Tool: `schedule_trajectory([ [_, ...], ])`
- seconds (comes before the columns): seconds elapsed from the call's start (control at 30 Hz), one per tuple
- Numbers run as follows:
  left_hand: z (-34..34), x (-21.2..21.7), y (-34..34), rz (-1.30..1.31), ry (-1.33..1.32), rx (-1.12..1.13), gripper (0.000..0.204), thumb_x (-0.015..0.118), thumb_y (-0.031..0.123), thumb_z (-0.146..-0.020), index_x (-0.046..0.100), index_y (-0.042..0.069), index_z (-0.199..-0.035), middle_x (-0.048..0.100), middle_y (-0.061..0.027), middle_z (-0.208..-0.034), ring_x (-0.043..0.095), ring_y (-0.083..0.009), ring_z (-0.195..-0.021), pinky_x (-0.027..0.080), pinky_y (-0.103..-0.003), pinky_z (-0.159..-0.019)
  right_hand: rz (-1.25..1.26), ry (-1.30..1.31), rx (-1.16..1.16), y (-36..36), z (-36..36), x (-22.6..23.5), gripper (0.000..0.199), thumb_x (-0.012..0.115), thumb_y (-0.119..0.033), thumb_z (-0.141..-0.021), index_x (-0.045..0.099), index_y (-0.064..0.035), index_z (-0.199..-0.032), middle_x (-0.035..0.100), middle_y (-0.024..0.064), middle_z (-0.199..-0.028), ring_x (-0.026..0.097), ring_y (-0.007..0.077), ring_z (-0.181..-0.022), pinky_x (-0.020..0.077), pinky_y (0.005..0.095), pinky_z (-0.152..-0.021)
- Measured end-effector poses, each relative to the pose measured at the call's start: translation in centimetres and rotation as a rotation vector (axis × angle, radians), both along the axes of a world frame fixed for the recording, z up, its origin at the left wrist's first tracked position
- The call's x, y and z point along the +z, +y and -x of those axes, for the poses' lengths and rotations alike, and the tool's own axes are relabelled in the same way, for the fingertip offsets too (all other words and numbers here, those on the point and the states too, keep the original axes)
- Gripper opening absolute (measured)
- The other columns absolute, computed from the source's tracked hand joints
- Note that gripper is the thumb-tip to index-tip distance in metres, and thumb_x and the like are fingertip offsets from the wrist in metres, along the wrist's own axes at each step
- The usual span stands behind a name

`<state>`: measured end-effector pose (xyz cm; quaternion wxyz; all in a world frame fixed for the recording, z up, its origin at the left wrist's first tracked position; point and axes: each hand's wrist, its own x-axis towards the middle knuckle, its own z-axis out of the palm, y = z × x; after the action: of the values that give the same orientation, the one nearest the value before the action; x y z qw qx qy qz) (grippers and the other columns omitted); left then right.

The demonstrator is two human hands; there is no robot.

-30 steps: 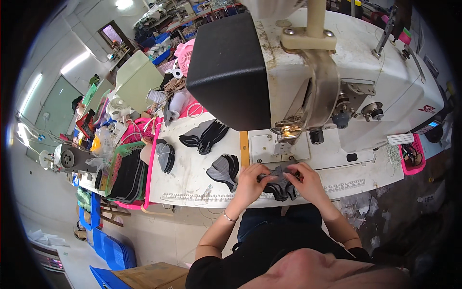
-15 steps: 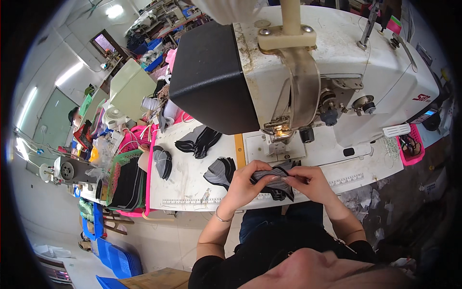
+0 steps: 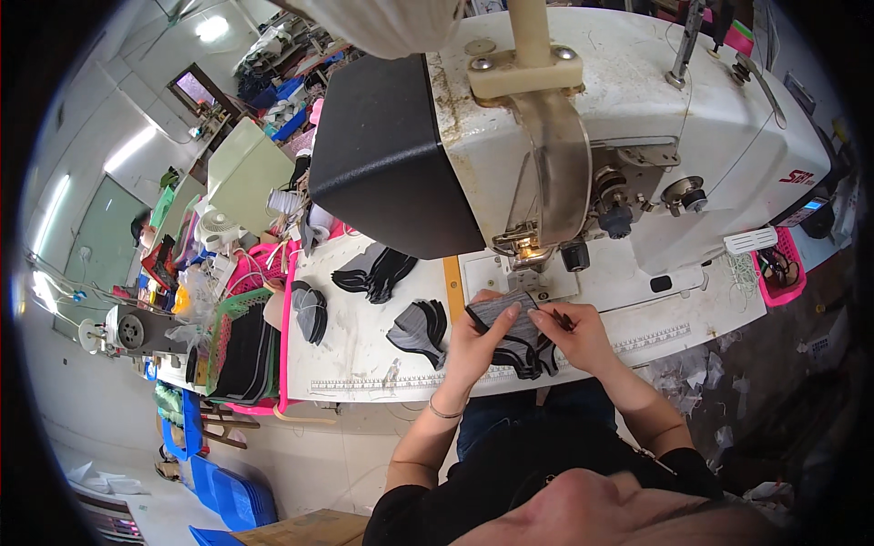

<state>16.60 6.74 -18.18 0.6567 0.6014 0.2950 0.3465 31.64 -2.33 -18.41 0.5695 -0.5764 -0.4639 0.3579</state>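
Note:
Just in front of the sewing machine [image 3: 605, 82], I hold a grey fabric piece with black edging [image 3: 521, 335] above the table's front edge. My left hand [image 3: 477, 344] is closed on its left side, thumb on top. My right hand [image 3: 583, 344] pinches the right upper edge. A small dark thing [image 3: 564, 320] shows between the right fingers, too small to make out. More black-edged pieces hang below the hands. Left of my left hand lies a bundle of grey and black pieces [image 3: 417, 329]. The lit needle area [image 3: 525, 247] is just beyond my hands.
Two more fabric piles, one grey and black [image 3: 375, 271] and one rounded [image 3: 310, 314], lie on the white table [image 3: 355, 355]. A green basket [image 3: 221, 341] of dark fabric stands at the left. A pink basket [image 3: 783, 278] sits at the right.
The grey piece has been raised and turned, so its flat face now shows between my hands. My left hand has tilted upward; my right fingers have shifted along the edge.

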Motion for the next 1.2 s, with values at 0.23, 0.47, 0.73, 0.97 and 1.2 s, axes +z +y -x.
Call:
schedule_trajectory([
  [0.23,-1.2,-0.5,3.5,0.121,-0.081,0.003,0.014,0.067,0.019,-0.087,0.062,0.006,-0.089,0.057,0.0066,-0.070,0.041,0.0001,-0.054,0.029,-0.018,-0.047,-0.011,-0.017,0.037,2.9,-0.7,-0.7,0.025,0.063,-0.021,-0.089,0.065,0.0031,-0.082,0.044,-0.0053,-0.057,0.035,0.0023,-0.056,0.0275,0.0232,-0.047],
  [0.47,-2.5,0.8,7.1,0.203,-0.091,-0.135,0.011,0.065,0.014,-0.086,0.063,0.005,-0.093,0.062,0.0030,-0.079,0.051,-0.0014,-0.061,0.034,-0.017,-0.048,0.008,0.173,-0.018,4.9,-0.4,-0.1,0.031,0.059,-0.027,-0.091,0.066,-0.0013,-0.075,0.040,-0.0090,-0.055,0.032,0.0012,-0.053,0.0228,0.0233,-0.046],
  [0.73,-2.7,0.0,9.0,0.203,-0.078,-0.207,0.013,0.062,0.009,-0.084,0.062,0.002,-0.094,0.063,0.0000,-0.081,0.050,-0.0023,-0.056,0.032,-0.017,-0.043,-0.021,0.240,-0.028,5.4,0.2,-1.3,0.032,0.059,-0.028,-0.092,0.068,-0.0013,-0.077,0.035,-0.0095,-0.053,0.028,0.0011,-0.050,0.0192,0.0234,-0.045],
  [0.97,-3.2,-0.4,9.5,0.229,-0.124,-0.185,0.016,0.060,0.005,-0.083,0.061,0.001,-0.098,0.064,-0.0015,-0.086,0.056,-0.0050,-0.062,0.038,-0.018,-0.047,-0.032,0.216,-0.073,5.5,0.6,-1.1,0.031,0.058,-0.026,-0.092,0.068,-0.0012,-0.077,0.040,-0.0086,-0.052,0.030,0.0009,-0.050,0.0202,0.0236,-0.045],
  [1.2,-2.9,-1.4,10.2,0.187,-0.118,-0.191,0.014,0.057,0.004,-0.083,0.061,0.000,-0.095,0.063,-0.0019,-0.084,0.054,-0.0045,-0.061,0.037,-0.017,-0.046,-0.063,0.143,-0.095,5.5,0.8,-0.6,0.030,0.058,-0.024,-0.092,0.067,-0.0003,-0.076,0.045,-0.0067,-0.053,0.034,0.0011,-0.051,0.0237,0.0231,-0.045],
])
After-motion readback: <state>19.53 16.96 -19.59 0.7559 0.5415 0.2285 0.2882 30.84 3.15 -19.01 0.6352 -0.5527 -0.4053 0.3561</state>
